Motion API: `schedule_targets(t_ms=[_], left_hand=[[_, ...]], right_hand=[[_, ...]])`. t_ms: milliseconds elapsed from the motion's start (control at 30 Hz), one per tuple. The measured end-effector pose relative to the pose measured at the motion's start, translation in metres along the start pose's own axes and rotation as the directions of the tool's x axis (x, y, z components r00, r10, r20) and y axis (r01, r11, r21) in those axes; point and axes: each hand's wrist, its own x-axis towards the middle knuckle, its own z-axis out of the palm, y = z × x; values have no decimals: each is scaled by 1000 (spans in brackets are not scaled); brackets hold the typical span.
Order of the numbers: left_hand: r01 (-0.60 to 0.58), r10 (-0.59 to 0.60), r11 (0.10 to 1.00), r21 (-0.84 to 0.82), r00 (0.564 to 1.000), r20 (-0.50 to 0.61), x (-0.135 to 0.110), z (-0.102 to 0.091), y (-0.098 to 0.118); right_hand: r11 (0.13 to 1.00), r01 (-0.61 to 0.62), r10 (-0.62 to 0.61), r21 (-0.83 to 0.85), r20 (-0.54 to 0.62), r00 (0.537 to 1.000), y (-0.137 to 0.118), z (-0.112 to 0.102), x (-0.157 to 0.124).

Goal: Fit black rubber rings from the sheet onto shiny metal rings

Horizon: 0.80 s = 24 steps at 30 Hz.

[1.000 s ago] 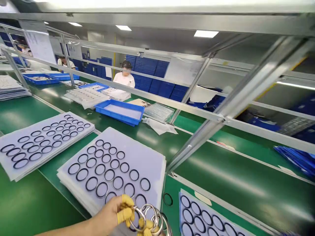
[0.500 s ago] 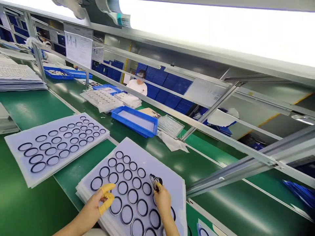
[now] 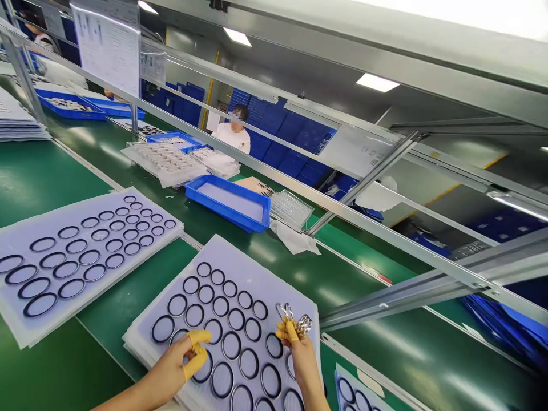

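My right hand [image 3: 298, 348], in yellow finger cots, is closed around several shiny metal rings [image 3: 305, 323] above the right part of a white sheet stack [image 3: 257, 274]. Rows of dark-rimmed rings [image 3: 232, 345] lie flat on that stack. Over its left part hovers my left hand [image 3: 180, 359], thumb and forefinger in yellow cots and held apart, with nothing visible between them. It partly covers a couple of rings near the left edge.
Another sheet stack with rings [image 3: 77, 246] lies to the left. Beyond stand a blue tray [image 3: 226, 200] and a clear ridged tray [image 3: 291, 206]. A metal frame [image 3: 368, 234] crosses over the green table. A co-worker [image 3: 231, 134] sits across, and more ringed sheets [image 3: 355, 394] lie lower right.
My right hand has moved right with its rings, leaving a ring at the end of the farthest row. My left hand has shifted slightly right. The camera view has tilted and shifted.
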Motion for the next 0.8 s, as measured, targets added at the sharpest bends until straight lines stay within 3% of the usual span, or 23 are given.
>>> schedule_targets(t_ms=[167, 333, 533, 633, 800], left_hand=[[-68, 60, 996, 66, 991, 118, 6, 17, 8], [-133, 120, 987, 92, 983, 137, 7, 21, 1], [-153, 145, 984, 89, 986, 84, 4, 27, -23], [-171, 167, 981, 93, 985, 55, 2, 31, -30], [-151, 148, 982, 115, 988, 35, -1, 39, -29]], right_hand=[[899, 30, -54, -437, -42, 998, 11, 5, 2], [731, 49, -53, -680, 15, 998, 12, 6, 7], [587, 41, -35, -808, 25, 999, 20, -21, 11], [585, 38, -9, -810, 41, 999, 29, -33, 13], [613, -70, 54, -787, -47, 997, 44, -60, 20]])
